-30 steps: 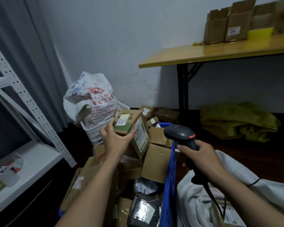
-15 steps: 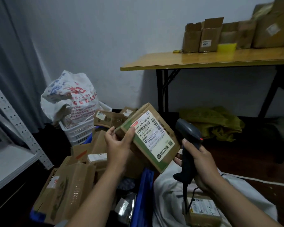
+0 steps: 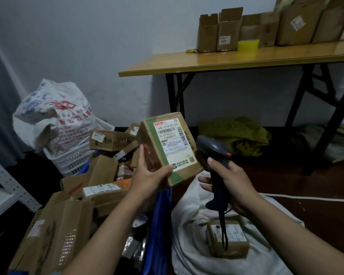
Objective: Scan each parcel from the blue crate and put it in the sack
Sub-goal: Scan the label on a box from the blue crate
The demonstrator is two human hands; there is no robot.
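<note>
Two hands were at work in the head view, both full. The left hand (image 3: 149, 175) gripped a cardboard box (image 3: 157, 147) by its near lower corner, thumb on the labelled face and fingers curled up the left side. The box was held up and tilted above the right rim of the blue crate (image 3: 157, 235), so its white label (image 3: 173, 143) faced the camera. The right hand (image 3: 232, 179) was clenched round the handle of a dark scanner (image 3: 213, 146), whose head sat just beside the box's right edge, with the cord hanging down.

Many more boxes were heaped in the crate to the left. The white sack (image 3: 187, 235) lay open on the floor near the right side of the crate, directly under the scanner, with a second box (image 3: 226, 239) already inside.

The step in hand looked like the scan itself. To do it well, the scanner probably needed to sit a little back from the box and be aimed squarely at the barcode near the top of the label. The left thumb should stay off the print and the box be kept steady. After that, the drop into the sack would be short and straight down.
</note>
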